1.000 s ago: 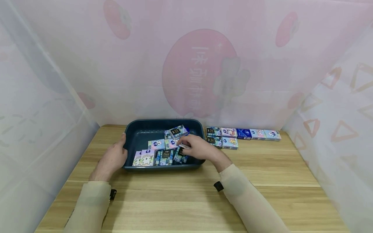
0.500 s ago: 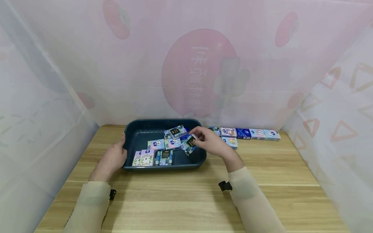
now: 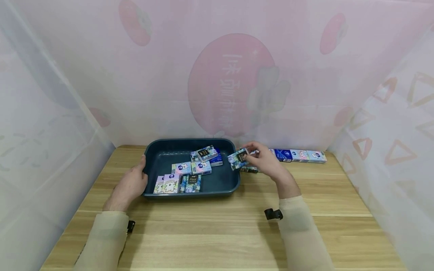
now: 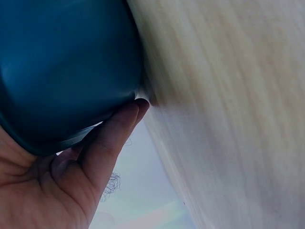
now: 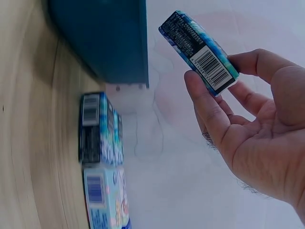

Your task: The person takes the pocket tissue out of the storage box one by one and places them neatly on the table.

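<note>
Between thumb and fingers, my right hand (image 3: 264,160) pinches a pocket tissue pack (image 3: 238,159) with a blue-green print and black label. It is tilted above the tray's right rim; its barcode end faces the right wrist view. My left hand (image 3: 130,180) grips the left end of the dark teal tray (image 3: 222,184), its fingers along the outer wall in the left wrist view. Several tissue packs lie in the tray: two lilac bear packs (image 3: 171,183) front left, blue-green packs (image 3: 193,183) beside them, pale packs (image 3: 201,167) in the middle, and more piled behind.
Right of the tray, a row of tissue packs (image 3: 300,155) runs along the back of the wooden table (image 3: 203,233). Two stacked blue-green packs (image 5: 97,129) stand nearest the tray, partly behind my right hand in the head view. Printed cloth walls (image 3: 162,94) enclose the table.
My right hand has lifted the blue-green tissue pack from the tray's front right and carried it up and right, past the tray's rim. My left hand stays on the tray.
</note>
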Demonstrator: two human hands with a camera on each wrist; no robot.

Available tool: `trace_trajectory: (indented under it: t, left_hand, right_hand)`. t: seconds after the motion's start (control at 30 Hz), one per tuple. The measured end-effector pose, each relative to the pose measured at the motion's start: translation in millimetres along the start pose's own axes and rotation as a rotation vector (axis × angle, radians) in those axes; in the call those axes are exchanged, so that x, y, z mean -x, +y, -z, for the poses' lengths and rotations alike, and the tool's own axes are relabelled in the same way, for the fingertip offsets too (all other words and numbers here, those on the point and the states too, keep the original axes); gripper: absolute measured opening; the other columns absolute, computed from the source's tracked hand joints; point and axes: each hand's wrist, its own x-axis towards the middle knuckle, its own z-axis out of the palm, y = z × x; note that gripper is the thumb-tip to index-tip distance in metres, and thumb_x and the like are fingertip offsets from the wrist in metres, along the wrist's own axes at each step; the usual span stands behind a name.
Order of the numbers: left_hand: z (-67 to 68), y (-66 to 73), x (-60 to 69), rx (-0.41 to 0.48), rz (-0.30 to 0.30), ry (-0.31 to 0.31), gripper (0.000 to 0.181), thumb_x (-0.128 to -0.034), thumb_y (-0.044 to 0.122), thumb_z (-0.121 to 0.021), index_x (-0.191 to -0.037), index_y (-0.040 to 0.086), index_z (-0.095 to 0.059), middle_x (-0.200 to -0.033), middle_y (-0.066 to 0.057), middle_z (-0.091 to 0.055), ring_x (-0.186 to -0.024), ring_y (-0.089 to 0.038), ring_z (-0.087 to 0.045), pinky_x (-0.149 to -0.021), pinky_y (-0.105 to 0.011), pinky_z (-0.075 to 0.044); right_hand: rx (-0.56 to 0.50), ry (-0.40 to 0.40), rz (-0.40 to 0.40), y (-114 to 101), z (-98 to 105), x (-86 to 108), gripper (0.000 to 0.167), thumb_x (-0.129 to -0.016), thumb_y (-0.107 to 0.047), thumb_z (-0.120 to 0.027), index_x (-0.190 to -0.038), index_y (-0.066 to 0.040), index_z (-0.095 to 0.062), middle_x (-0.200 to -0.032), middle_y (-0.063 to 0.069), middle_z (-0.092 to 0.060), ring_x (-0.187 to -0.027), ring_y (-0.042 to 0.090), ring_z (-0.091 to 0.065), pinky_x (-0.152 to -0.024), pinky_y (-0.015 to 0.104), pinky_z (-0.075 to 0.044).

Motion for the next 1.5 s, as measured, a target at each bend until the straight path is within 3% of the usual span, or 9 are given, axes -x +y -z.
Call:
trace_trajectory:
  t: [0.07,0.17,0.27,0.47,0.73,1.03,1.2,1.5]
  left_hand:
    - [0.1,0.1,-0.2,-0.001,0.002,-0.001,0.077,-0.1158,0.005,-0.045,-0.185,-0.007,-0.012,-0.132,-0.041,-0.067,-0.06,-0.022,-0.05,-0.06,-0.039,-0.044]
    - [0.0,-0.2,-0.4,-0.002,-0.001,-0.002,0.077,-0.1156,0.005,-0.046,-0.184,-0.008,-0.013,-0.105,-0.029,-0.066,-0.06,-0.021,-0.05,-0.059,-0.039,-0.044]
    - [-0.2,-0.8,-0.7,-0.001,-0.006,-0.003,0.078,-0.1154,0.005,-0.046,-0.184,-0.008,-0.013,-0.089,-0.017,-0.057,-0.059,-0.021,-0.049,-0.059,-0.039,-0.044]
    - [-1.2,-1.8,-1.4,-0.002,-0.014,0.004,0.078,-0.1153,0.005,-0.046,-0.184,-0.008,-0.013,-0.086,-0.013,-0.054,-0.059,-0.02,-0.048,-0.059,-0.038,-0.043]
    - [-1.5,-2.5,-1.3,-0.01,-0.021,0.01,0.077,-0.115,0.005,-0.047,-0.184,-0.009,-0.015,-0.082,-0.011,-0.051,-0.059,-0.021,-0.048,-0.059,-0.038,-0.042]
    - [-1.4,-1.8,-1.6,-0.011,0.008,-0.006,0.078,-0.116,0.006,-0.046,-0.185,-0.006,-0.012,-0.092,-0.02,-0.06,-0.061,-0.022,-0.049,-0.06,-0.039,-0.043]
    - [-1.0,-0.9,-1.1,-0.013,0.005,-0.006,0.077,-0.116,0.006,-0.046,-0.185,-0.006,-0.013,-0.118,-0.037,-0.068,-0.061,-0.022,-0.049,-0.061,-0.039,-0.044]
    - [-0.6,-1.3,-1.1,-0.015,-0.009,-0.003,0.077,-0.1152,0.005,-0.045,-0.184,-0.008,-0.013,-0.141,-0.045,-0.065,-0.061,-0.022,-0.048,-0.06,-0.039,-0.043]
  right_hand:
    - [-0.025,0.013,-0.017,4,6,1.7,0.044,-0.119,-0.014,-0.064,-0.161,-0.003,-0.06,-0.147,0.026,-0.062,-0.123,0.036,-0.077,-0.111,0.057,-0.068]
    - [-0.059,0.032,-0.039,10,16,4.5,0.044,-0.12,-0.014,-0.063,-0.163,-0.005,-0.059,-0.146,0.025,-0.059,-0.126,0.038,-0.076,-0.116,0.065,-0.064]
    - [-0.08,0.053,-0.052,16,25,7.9,0.046,-0.12,-0.015,-0.062,-0.165,-0.005,-0.057,-0.146,0.024,-0.057,-0.132,0.041,-0.074,-0.117,0.063,-0.064]
    - [-0.129,0.091,-0.067,27,43,13.3,0.051,-0.121,-0.013,-0.06,-0.168,0.002,-0.05,-0.146,0.023,-0.053,-0.128,0.037,-0.07,-0.108,0.037,-0.069]
    - [-0.177,0.143,-0.123,48,66,18.8,0.054,-0.122,-0.016,-0.057,-0.171,0.004,-0.044,-0.141,0.014,-0.047,-0.123,0.022,-0.062,-0.107,0.033,-0.069]
    - [-0.217,0.202,-0.17,76,87,24.4,0.055,-0.121,-0.011,-0.054,-0.171,0.007,-0.04,-0.134,0.01,-0.048,-0.112,0.008,-0.063,-0.103,0.027,-0.069]
    - [-0.227,0.209,-0.208,88,96,28.5,0.057,-0.122,-0.013,-0.053,-0.173,0.008,-0.037,-0.136,0.01,-0.047,-0.113,0.008,-0.061,-0.102,0.026,-0.069]
    - [-0.256,0.215,-0.275,107,109,36.1,0.057,-0.124,-0.014,-0.049,-0.175,0.007,-0.034,-0.138,0.007,-0.048,-0.117,0.006,-0.059,-0.106,0.026,-0.067]
